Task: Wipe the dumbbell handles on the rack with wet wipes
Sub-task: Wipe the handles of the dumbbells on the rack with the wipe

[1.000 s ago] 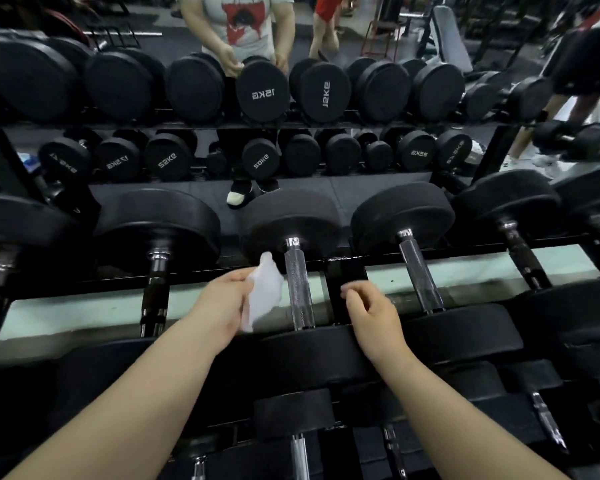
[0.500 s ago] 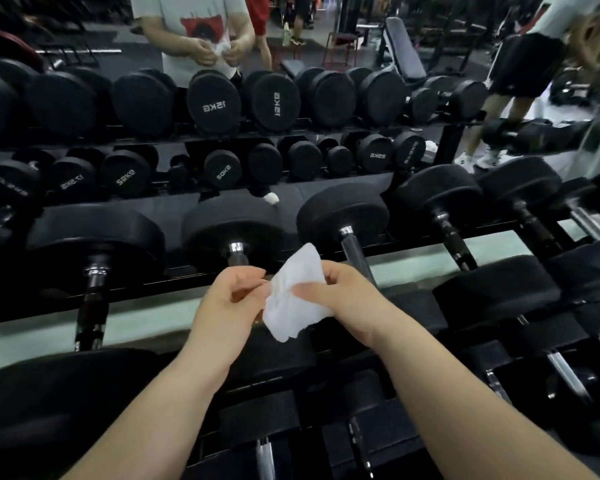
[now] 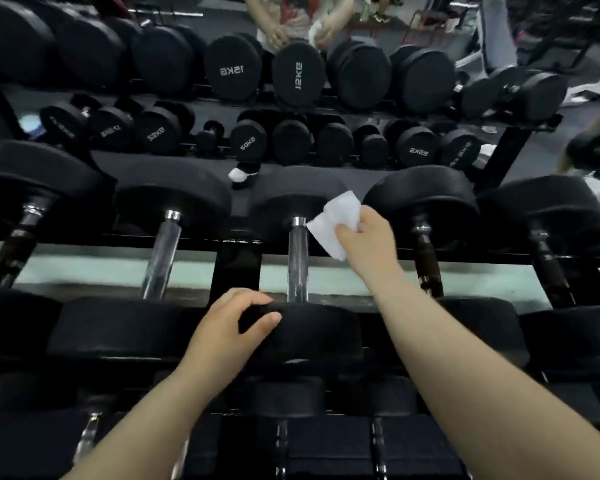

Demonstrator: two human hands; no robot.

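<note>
- The rack carries a row of black dumbbells on its top tier, each lying with one head toward the person and one head away.
- A lower tier under the forearms holds smaller dumbbells.
- The middle dumbbell of the top row has a chrome handle running between its two heads.
- The right hand has its grip closed around a crumpled white wet wipe, with the fingers bunched on the cloth.
- The wipe is up at the far end of that chrome handle, just to its right; whether it touches the metal I cannot tell.
- The left hand sits on the near head of the same dumbbell, its grip curled over the head's left edge, thumb below and fingers on top.
- The neighbouring dumbbell to the left has a chrome handle too; the one to the right has a darker handle.
- Behind the rack a mirror shows more racked dumbbells with reversed weight markings.
</note>
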